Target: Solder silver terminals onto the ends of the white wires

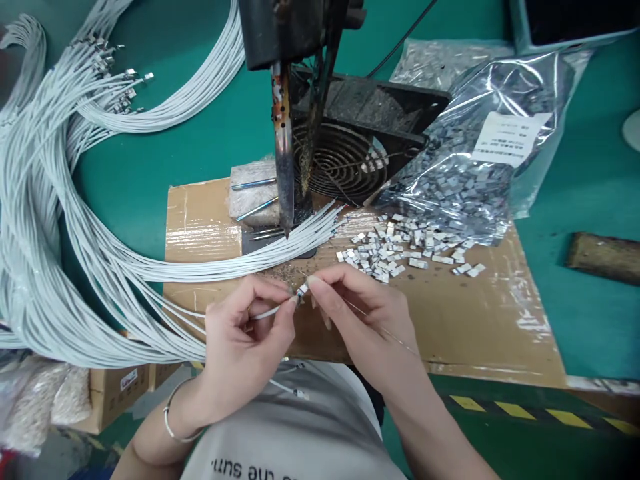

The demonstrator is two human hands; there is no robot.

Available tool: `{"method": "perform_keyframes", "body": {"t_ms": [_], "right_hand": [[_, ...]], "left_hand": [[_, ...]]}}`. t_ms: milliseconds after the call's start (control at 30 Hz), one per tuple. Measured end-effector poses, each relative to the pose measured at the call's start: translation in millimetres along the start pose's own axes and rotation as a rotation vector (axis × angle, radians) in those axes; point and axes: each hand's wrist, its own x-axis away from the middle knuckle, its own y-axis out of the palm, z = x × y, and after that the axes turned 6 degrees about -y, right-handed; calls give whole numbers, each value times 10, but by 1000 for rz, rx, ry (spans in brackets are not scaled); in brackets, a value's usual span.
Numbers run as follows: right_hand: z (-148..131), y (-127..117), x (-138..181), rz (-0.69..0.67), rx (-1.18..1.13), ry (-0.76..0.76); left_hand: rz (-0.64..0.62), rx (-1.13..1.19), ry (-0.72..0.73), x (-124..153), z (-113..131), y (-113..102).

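Note:
My left hand [250, 333] is closed in a pinch on a white cable [265, 313] near its end. At its fingertips sits a small white-and-metal connector [302, 290], where cable and connector meet. My right hand [367, 313] is closed too, its thumb and fingertips pinching the connector from the other side. A thin wire [397, 339], like solder, runs across the right hand, its tip showing above the fingers. Just above both hands, the soldering iron tip [285, 180] points down from a black holder. A fan of white cable ends [300, 240] lies behind the hands.
Loose connectors [385, 247] lie scattered on the cardboard [475, 320], beside a clear bag [465, 167] full of them. A dark fan [345, 160] stands behind the iron. Thick bundles of white cable [40, 200] fill the left. A worn brown block [605, 257] lies at right.

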Motion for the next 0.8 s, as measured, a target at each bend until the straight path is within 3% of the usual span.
{"method": "perform_keyframes", "body": {"t_ms": [367, 533, 667, 800], "right_hand": [[25, -32, 47, 32, 50, -10], [114, -317, 54, 260, -78, -74], [170, -570, 60, 498, -39, -65], [228, -636, 68, 590, 19, -42]], "left_hand": [[10, -150, 46, 83, -44, 11], [-133, -178, 46, 132, -143, -40], [-278, -261, 152, 165, -198, -143], [-292, -295, 203, 171, -234, -215]]}}
